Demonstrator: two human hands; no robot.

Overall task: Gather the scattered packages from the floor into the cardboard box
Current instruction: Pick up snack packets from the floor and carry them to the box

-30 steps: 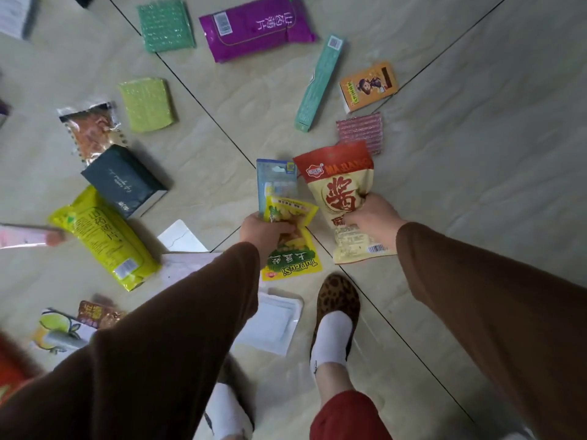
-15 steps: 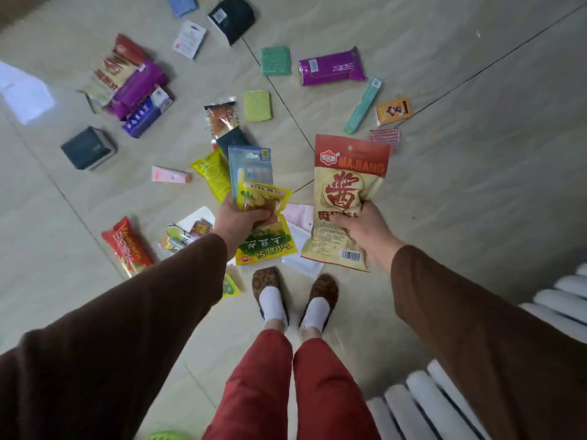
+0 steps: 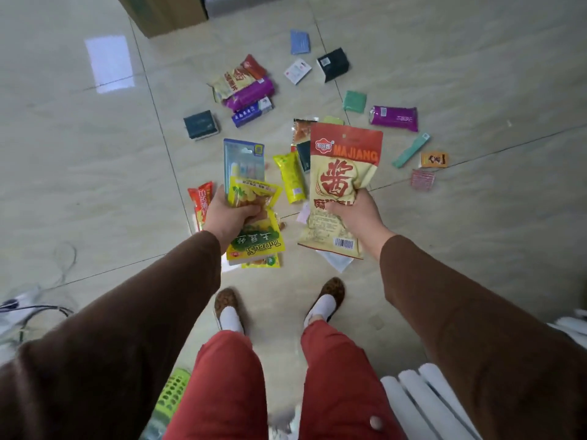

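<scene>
**Both hands full, box at the far edge**

The left hand [image 3: 233,214] is closed around two things at once: a yellow packet [image 3: 254,231] printed "Tudousi" on a green band, and a blue blister card [image 3: 243,165] rising behind it. The right hand [image 3: 355,214] is clenched on a large red-and-cream pouch [image 3: 341,185] lettered "MAJIANG" above one big red character, with a barcode at its near corner.

The cardboard box [image 3: 165,11] stands on the floor at the far edge, left of centre, only partly in view. Many packages lie on the tiles between it and the hands: a purple packet [image 3: 394,118] to the right, a teal stick box [image 3: 411,150] beside an orange sachet [image 3: 434,159], a dark green box [image 3: 200,124], a black box [image 3: 333,64], and a heap of packets [image 3: 244,90] whose print is too small to read.
</scene>
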